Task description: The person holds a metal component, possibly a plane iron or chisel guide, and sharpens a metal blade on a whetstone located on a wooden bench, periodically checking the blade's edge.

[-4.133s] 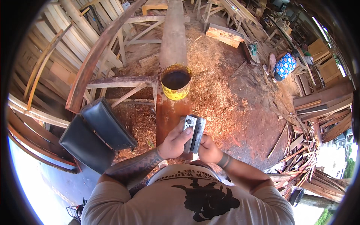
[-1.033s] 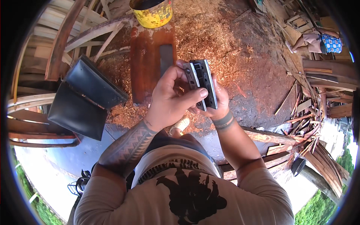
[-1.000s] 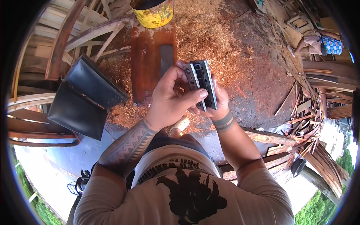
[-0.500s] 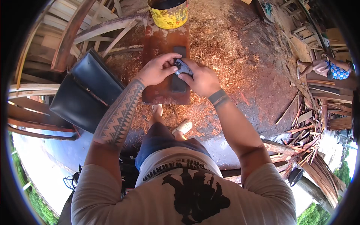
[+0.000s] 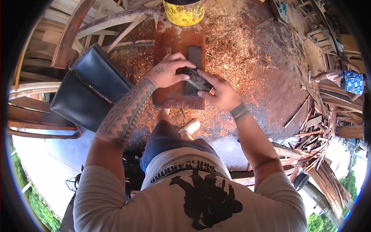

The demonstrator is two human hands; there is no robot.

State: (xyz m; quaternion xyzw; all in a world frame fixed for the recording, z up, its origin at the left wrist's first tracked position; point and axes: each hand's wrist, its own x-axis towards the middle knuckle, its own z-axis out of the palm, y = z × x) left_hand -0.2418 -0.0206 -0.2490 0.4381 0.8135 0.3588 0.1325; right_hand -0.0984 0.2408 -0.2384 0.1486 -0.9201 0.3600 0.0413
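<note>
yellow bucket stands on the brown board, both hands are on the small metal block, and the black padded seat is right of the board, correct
Not quite: the head view shows the black padded seat left of the brown board. The rest holds: the yellow bucket stands on the board, and the left hand and right hand are on the small metal block.

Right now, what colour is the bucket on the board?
The bucket is yellow with dark smudges, showing best in the head view.
</note>
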